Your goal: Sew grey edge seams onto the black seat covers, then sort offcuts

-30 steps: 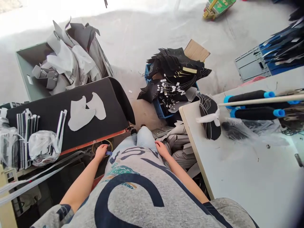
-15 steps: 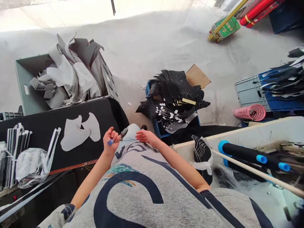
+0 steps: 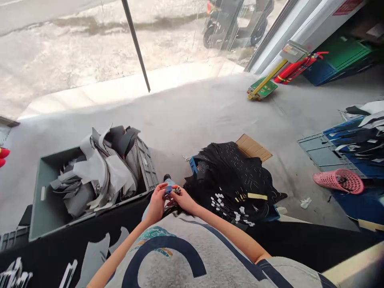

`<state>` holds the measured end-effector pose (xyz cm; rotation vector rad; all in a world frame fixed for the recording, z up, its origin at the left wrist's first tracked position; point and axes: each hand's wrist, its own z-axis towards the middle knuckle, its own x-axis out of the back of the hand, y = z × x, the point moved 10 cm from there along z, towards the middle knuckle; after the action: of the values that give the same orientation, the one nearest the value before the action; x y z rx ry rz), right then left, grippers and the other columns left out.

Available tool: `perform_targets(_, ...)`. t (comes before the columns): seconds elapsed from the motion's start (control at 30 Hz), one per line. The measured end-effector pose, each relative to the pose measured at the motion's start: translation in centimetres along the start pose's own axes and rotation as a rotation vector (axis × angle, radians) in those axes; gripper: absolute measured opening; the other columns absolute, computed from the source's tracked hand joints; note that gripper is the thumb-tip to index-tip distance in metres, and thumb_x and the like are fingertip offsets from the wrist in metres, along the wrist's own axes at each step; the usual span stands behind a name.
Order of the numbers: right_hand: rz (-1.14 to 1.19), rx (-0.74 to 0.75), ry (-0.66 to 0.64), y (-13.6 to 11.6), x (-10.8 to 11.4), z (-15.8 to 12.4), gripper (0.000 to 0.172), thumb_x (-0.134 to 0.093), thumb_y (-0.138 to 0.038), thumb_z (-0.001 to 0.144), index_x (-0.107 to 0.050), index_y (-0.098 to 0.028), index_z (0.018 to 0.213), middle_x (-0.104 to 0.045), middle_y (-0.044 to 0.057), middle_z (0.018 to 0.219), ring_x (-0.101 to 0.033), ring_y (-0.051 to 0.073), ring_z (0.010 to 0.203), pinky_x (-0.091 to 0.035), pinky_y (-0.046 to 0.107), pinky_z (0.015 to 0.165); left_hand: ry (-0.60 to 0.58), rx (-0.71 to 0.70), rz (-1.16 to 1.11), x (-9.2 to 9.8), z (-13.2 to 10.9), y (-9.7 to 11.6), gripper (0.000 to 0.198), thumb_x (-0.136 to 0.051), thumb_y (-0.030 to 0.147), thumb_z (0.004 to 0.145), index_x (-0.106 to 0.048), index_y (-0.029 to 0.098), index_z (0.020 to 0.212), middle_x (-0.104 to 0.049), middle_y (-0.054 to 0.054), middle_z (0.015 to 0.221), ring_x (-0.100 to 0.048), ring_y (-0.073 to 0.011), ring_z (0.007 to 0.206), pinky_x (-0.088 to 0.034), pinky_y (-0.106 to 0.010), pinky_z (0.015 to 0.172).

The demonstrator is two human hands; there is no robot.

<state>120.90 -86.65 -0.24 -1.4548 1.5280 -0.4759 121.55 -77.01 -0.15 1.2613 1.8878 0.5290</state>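
Observation:
In front of my waist, my left hand (image 3: 157, 202) and my right hand (image 3: 185, 201) are close together with their fingers bent inward. Pinched in the left fingers is a small blue piece (image 3: 169, 189), too small to name. The right fingertips close on a small dark and yellowish item (image 3: 178, 190) beside it. Whether the two pieces are joined I cannot tell. Just right of my hands, a heap of black cut fabric pieces (image 3: 228, 172) with white tags fills a blue crate. To the left, a grey crate (image 3: 37, 200) holds grey and white cut sheets.
Pale cut pieces (image 3: 95, 254) lie on the black-covered table (image 3: 45, 248) at lower left. A pink perforated basket (image 3: 339, 181) lies on its side at right. Farther off stand a pallet jack (image 3: 264, 87), red fire extinguishers (image 3: 292, 71) and a glass door frame (image 3: 136, 44).
My view has tilted up, bringing the glass doors and outside into sight. My right hand, open before, has come to my left hand and closed on the small item there.

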Motion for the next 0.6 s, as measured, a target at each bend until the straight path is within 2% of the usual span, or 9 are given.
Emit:
perform_targets(0.07, -0.240, 0.131, 0.082, -5.1, 0.6, 3.5, 0.043, -0.060, -0.059, 0.079, -0.053, -0.021, 0.096, -0.059, -0.001, 0.077, -0.055, 0.014, 0.066, -0.046, 0.029, 0.064, -0.061, -0.083, 0.210, 0.3, 3.3, 4.1, 0.048, -0.072, 0.031, 0.063, -0.060, 0.018, 0.107, -0.063, -0.008, 0.110, -0.058, -0.0204, 0.102, -0.046, -0.028, 0.088)
perform_targets(0.1, -0.410, 0.205, 0.126, -7.9, 1.0, 4.6, 0.034, -0.056, -0.054, 0.083, -0.054, -0.022, 0.094, -0.059, -0.001, 0.076, -0.053, 0.013, 0.065, -0.044, 0.028, 0.065, -0.089, -0.100, 0.331, 0.6, 4.7, 5.3, 0.051, -0.072, 0.034, 0.064, -0.061, 0.017, 0.111, -0.061, -0.009, 0.118, -0.054, -0.0232, 0.112, -0.043, -0.030, 0.095)
perform_targets(0.17, -0.670, 0.303, 0.205, -12.8, 2.3, 6.0, 0.025, -0.050, -0.046, 0.088, -0.055, -0.022, 0.091, -0.058, -0.001, 0.075, -0.050, 0.012, 0.063, -0.041, 0.027, 0.066, -0.162, -0.050, 0.514, 1.2, 7.3, 5.9, 0.055, -0.071, 0.043, 0.067, -0.062, 0.016, 0.114, -0.061, -0.012, 0.123, -0.053, -0.0274, 0.114, -0.040, -0.036, 0.099)
perform_targets(0.2, -0.695, 0.315, 0.235, -14.7, 3.3, 6.7, 0.025, -0.050, -0.047, 0.088, -0.054, -0.022, 0.089, -0.058, -0.001, 0.076, -0.050, 0.012, 0.062, -0.041, 0.027, 0.066, -0.211, 0.001, 0.547, 1.3, 8.4, 5.6, 0.055, -0.070, 0.047, 0.067, -0.063, 0.016, 0.112, -0.062, -0.013, 0.119, -0.055, -0.0283, 0.111, -0.040, -0.037, 0.098)
perform_targets(0.3, -0.372, 0.232, 0.331, -18.8, 7.8, 9.0, 0.045, -0.056, -0.065, 0.079, -0.049, -0.021, 0.085, -0.059, 0.000, 0.075, -0.056, 0.014, 0.067, -0.046, 0.028, 0.064, -0.349, 0.095, 0.537, 0.5, 12.0, 5.6, 0.054, -0.073, 0.055, 0.066, -0.068, 0.015, 0.101, -0.067, -0.012, 0.101, -0.060, -0.0270, 0.098, -0.045, -0.034, 0.089)
perform_targets(0.4, 0.038, 0.148, 0.461, -22.4, 12.0, 12.2, 0.063, -0.065, -0.076, 0.061, -0.044, -0.020, 0.081, -0.052, -0.003, 0.063, -0.058, 0.016, 0.064, -0.048, 0.028, 0.060, -0.296, 0.130, 0.429, -1.8, 17.0, 8.7, 0.051, -0.076, 0.053, 0.067, -0.067, 0.017, 0.102, -0.067, -0.011, 0.103, -0.062, -0.0240, 0.094, -0.048, -0.030, 0.081)
perform_targets(0.47, 0.157, 0.212, 0.495, -26.5, 13.4, 14.8, 0.062, -0.069, -0.074, 0.059, -0.043, -0.020, 0.077, -0.041, -0.008, 0.053, -0.049, 0.010, 0.052, -0.042, 0.024, 0.054, -0.256, 0.248, 0.267, -5.1, 20.5, 11.0, 0.055, -0.077, 0.052, 0.067, -0.063, 0.018, 0.109, -0.066, -0.012, 0.111, -0.064, -0.0245, 0.096, -0.050, -0.031, 0.079)
perform_targets(0.5, 0.189, 0.264, 0.470, -28.7, 13.6, 16.3, 0.060, -0.069, -0.072, 0.061, -0.042, -0.020, 0.076, -0.036, -0.010, 0.050, -0.043, 0.008, 0.047, -0.038, 0.023, 0.051, -0.275, 0.339, 0.164, -7.8, 22.1, 12.0, 0.058, -0.077, 0.053, 0.068, -0.061, 0.018, 0.112, -0.065, -0.013, 0.114, -0.065, -0.0265, 0.099, -0.051, -0.033, 0.080)
perform_targets(0.6, 0.145, 0.358, 0.235, -34.9, 12.4, 20.9, 0.056, -0.069, -0.069, 0.065, -0.042, -0.021, 0.074, -0.033, -0.010, 0.047, -0.032, 0.006, 0.044, -0.029, 0.023, 0.047, -0.411, 0.559, -0.114, -18.2, 26.2, 15.6, 0.050, -0.068, 0.051, 0.079, -0.058, 0.016, 0.113, -0.066, -0.014, 0.110, -0.068, -0.0282, 0.094, -0.054, -0.037, 0.077)
